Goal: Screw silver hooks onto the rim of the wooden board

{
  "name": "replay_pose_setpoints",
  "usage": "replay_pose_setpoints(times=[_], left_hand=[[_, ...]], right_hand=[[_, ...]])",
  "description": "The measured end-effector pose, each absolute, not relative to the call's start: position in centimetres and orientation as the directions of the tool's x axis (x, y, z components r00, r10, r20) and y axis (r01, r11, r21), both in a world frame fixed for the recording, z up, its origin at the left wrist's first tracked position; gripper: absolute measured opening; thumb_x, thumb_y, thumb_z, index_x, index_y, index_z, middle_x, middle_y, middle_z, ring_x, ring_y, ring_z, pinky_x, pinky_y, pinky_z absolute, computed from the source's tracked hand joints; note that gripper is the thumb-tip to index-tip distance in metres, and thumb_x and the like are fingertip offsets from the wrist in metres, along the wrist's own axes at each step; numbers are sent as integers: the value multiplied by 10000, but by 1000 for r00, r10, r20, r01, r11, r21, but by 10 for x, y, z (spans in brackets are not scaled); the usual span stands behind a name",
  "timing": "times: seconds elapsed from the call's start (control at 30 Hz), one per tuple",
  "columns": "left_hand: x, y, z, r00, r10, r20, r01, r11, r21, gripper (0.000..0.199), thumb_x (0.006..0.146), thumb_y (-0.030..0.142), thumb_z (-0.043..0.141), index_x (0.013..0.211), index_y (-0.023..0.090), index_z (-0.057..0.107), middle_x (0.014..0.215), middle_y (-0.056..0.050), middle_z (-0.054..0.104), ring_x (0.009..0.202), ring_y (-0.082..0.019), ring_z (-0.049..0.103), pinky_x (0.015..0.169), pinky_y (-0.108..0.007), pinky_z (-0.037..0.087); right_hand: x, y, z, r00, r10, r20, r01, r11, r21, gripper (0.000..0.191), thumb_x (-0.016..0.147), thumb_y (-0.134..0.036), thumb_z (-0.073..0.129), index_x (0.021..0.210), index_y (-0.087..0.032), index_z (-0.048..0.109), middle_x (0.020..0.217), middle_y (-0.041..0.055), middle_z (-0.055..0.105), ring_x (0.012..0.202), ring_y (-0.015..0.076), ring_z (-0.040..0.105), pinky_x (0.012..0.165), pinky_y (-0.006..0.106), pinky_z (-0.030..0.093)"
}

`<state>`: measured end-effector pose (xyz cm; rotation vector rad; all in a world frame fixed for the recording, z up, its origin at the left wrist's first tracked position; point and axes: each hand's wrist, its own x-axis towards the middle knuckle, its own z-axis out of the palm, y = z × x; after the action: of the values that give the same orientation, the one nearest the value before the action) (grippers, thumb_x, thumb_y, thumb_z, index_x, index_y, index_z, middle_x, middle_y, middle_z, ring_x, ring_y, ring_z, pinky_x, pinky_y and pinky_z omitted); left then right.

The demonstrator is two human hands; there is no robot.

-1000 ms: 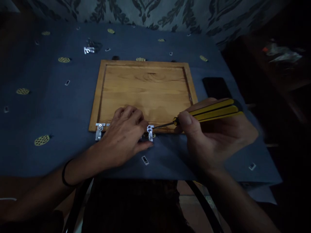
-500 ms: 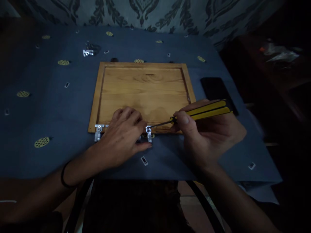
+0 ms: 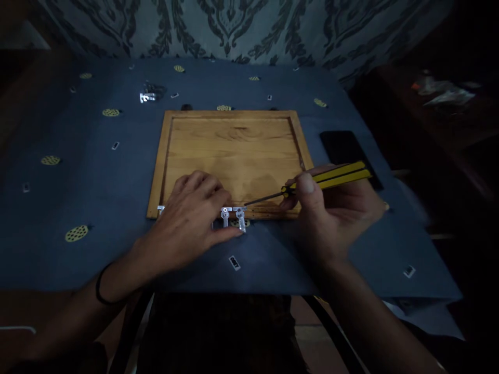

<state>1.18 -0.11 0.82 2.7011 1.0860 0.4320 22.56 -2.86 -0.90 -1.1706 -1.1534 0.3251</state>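
A framed wooden panel lies on the table. Metal hinges line its near edge; the rightmost hinge and its neighbour show beside my left hand. That hand rests over the edge with its fingers bent and its thumb stretched to the lower end of the rightmost hinge, covering other hinges. My right hand is closed round a yellow and black screwdriver. The screwdriver's tip is close to the top right of the rightmost hinge; whether it touches is unclear.
A blue patterned cloth covers the table. Loose metal hinges lie at the back left. A dark flat object is right of the panel. Behind the table hangs patterned fabric. A side surface holds crumpled plastic.
The screwdriver tip has shifted right, off the screw area of the rightmost hinge. My left hand has moved slightly left, uncovering the neighbouring hinge. The whole view has shifted a little.
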Motion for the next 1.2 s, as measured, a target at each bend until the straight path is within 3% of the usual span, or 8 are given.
replay_pose_setpoints(times=[0.13, 0.27, 0.6, 0.87, 1.07, 1.2], left_hand=[[-1, 4, 14, 609, 742, 279, 667, -670, 326, 254, 996, 428, 703, 997, 177, 745, 1072, -80, 705, 1075, -285, 615, 912, -432, 510], [-14, 9, 22, 561, 771, 302, 663, -637, 393, 236, 1039, 361, 594, 1092, 192, 750, 1083, -60, 729, 1076, -251, 642, 947, -403, 520], [-43, -14, 25, 440, 804, 399, 672, -590, 448, 225, 1045, 367, 582, 1004, 211, 739, 993, -37, 747, 1019, -227, 674, 896, -362, 539], [-60, -39, -7, 440, 792, 423, 701, -597, 389, 382, 987, 523, 712, 1210, 213, 715, 1167, -84, 684, 1167, -277, 592, 1015, -482, 543], [-30, -38, -9, 540, 742, 398, 718, -653, 243, 482, 862, 534, 848, 1196, 210, 723, 1304, -119, 652, 1306, -337, 527, 1134, -590, 458], [-8, -36, -5, 606, 721, 337, 706, -682, 190, 460, 848, 480, 875, 1160, 178, 722, 1302, -124, 636, 1355, -345, 501, 1168, -590, 427]], right_hand=[[235, -20, -19, 544, 698, 466, 233, 408, -883, 381, 806, -570, 868, 745, -256, 660, 610, -51, 645, 388, 124, 539, 357, 273, 430], [240, -15, -22, 556, 702, 445, 229, 386, -894, 383, 809, -567, 851, 729, -256, 642, 586, -53, 620, 380, 116, 516, 368, 270, 422], [254, 0, -24, 562, 701, 440, 273, 345, -898, 461, 780, -644, 790, 705, -263, 540, 545, -70, 542, 393, 132, 570, 370, 265, 431], [260, 9, -29, 522, 715, 466, 266, 382, -885, 477, 782, -651, 784, 715, -251, 534, 585, -62, 548, 404, 101, 501, 395, 256, 431], [263, 15, -33, 529, 696, 486, 266, 408, -873, 472, 788, -646, 773, 722, -258, 514, 612, -58, 537, 413, 110, 501, 402, 267, 407], [264, 14, -33, 529, 696, 485, 271, 403, -874, 472, 793, -654, 766, 721, -263, 512, 607, -59, 534, 418, 116, 503, 409, 272, 402]])
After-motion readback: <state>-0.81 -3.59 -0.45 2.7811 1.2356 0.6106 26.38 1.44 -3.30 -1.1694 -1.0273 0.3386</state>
